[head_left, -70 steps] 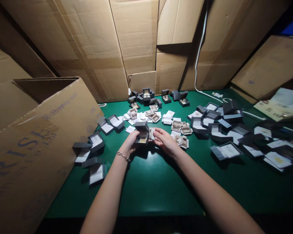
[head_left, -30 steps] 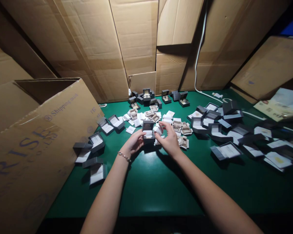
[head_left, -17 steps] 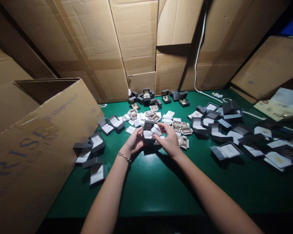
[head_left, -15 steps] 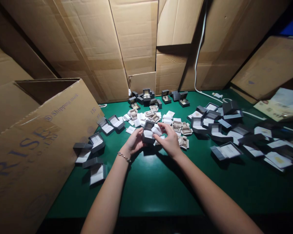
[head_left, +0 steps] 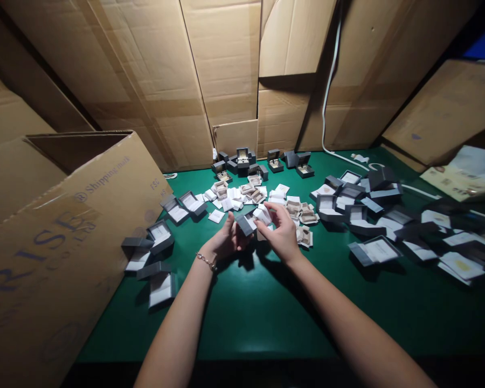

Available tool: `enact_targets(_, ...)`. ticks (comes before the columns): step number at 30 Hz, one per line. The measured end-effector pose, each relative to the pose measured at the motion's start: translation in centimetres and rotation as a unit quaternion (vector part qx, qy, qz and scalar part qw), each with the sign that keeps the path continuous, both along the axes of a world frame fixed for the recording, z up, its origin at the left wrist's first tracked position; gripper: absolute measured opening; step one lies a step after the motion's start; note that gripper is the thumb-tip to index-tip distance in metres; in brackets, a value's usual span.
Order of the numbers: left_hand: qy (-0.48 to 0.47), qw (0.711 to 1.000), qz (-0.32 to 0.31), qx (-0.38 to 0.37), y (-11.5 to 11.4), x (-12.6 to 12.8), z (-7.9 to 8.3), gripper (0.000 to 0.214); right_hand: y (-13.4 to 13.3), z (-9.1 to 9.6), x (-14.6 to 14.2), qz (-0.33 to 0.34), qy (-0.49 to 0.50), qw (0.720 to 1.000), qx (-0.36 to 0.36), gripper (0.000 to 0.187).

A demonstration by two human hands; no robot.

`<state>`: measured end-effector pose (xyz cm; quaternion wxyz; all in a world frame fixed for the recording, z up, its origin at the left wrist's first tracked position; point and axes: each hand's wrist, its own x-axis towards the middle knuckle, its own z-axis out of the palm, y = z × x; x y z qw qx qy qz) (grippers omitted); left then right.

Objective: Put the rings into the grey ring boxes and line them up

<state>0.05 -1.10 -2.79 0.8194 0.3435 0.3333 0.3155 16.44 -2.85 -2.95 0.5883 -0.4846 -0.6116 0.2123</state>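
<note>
**Head view: small gray box (head_left: pixel 246 224) held tilted over the green table (head_left: pixel 246 318)**

The left hand (head_left: pixel 226 241) is closed around the box's lower edge. The right hand (head_left: pixel 283 234), fingers bent, pinches a white card (head_left: pixel 262 214) just beside it. Open gray boxes (head_left: pixel 374 250) and loose white cards (head_left: pixel 216 216) lie scattered around, with cardboard sheets (head_left: pixel 222 54) behind.

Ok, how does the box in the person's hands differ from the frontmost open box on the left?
The held grey box tilts in the left hand, while the frontmost left box lies on the green mat, untouched. The held one shows mainly grey outer faces; the other lies open, showing a white card. Both are dark grey.
</note>
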Motion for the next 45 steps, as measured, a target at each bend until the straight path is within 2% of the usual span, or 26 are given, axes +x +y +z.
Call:
enact_targets(2, -0.005, 1.0, -0.004, 0.031, -0.2, 0.1, 0.1, 0.07, 0.1, 0.0, 0.1, -0.011, 0.007, 1.0, -0.008, 0.038)
enact_targets(5, 0.041, 0.996, 0.002, 0.079, -0.4, 0.6, 0.5, 0.075, 0.3, -0.1, 0.2, -0.026, 0.03, 0.999, -0.027, 0.039)
enact_targets(8, 0.113, 0.985, 0.046, 0.118, -0.4, 1.2, 0.4, 0.077, 0.5, -0.6, 0.1, -0.021, 0.063, 0.997, -0.05, 0.042)
enact_targets(11, 0.147, 0.974, 0.104, 0.138, 0.0, 1.4, 0.0, 0.064, 0.6, -0.9, -0.2, -0.002, 0.092, 0.994, -0.066, 0.044)
enact_targets(14, 0.13, 0.97, 0.152, 0.139, 0.3, 1.2, -0.4, 0.051, 0.5, -0.9, -0.3, 0.014, 0.119, 0.99, -0.074, 0.047)
enact_targets(17, 0.072, 0.977, 0.171, 0.104, 0.4, 0.9, -0.3, 0.044, 0.6, -0.7, -0.1, 0.003, 0.132, 0.988, -0.077, 0.048)
enact_targets(21, -0.014, 0.986, 0.158, 0.046, 0.1, 0.6, 0.4, 0.035, 1.2, -0.8, 0.6, -0.023, 0.126, 0.988, -0.087, 0.05)
enact_targets(24, -0.039, 0.986, 0.16, 0.035, 0.0, 0.3, 0.8, 0.036, 1.4, -1.0, 0.7, 0.014, 0.106, 0.989, -0.099, 0.052)
enact_targets(28, -0.078, 0.985, 0.15, 0.047, 0.0, 0.0, 0.6, 0.052, 0.7, -0.6, 0.2, 0.07, 0.01, 0.995, -0.065, 0.045)
enact_targets(31, -0.097, 0.987, 0.124, 0.04, -0.1, -0.1, 0.4, 0.068, 0.1, 0.0, -0.2, 0.11, -0.055, 0.992, -0.018, 0.047)
enact_targets(35, -0.095, 0.989, 0.11, 0.009, -0.4, -0.1, 0.5, 0.07, 0.0, 0.1, -0.2, 0.133, -0.08, 0.988, 0.015, 0.052)
enact_targets(40, -0.102, 0.987, 0.124, 0.006, -0.2, 0.0, 0.4, 0.065, 0.3, -0.3, 0.1, 0.123, -0.067, 0.99, 0.005, 0.04)
enact_targets(45, -0.134, 0.985, 0.099, 0.041, -0.2, 0.4, 0.0, 0.069, -0.1, -0.1, -0.1, 0.089, -0.086, 0.992, 0.007, 0.013)
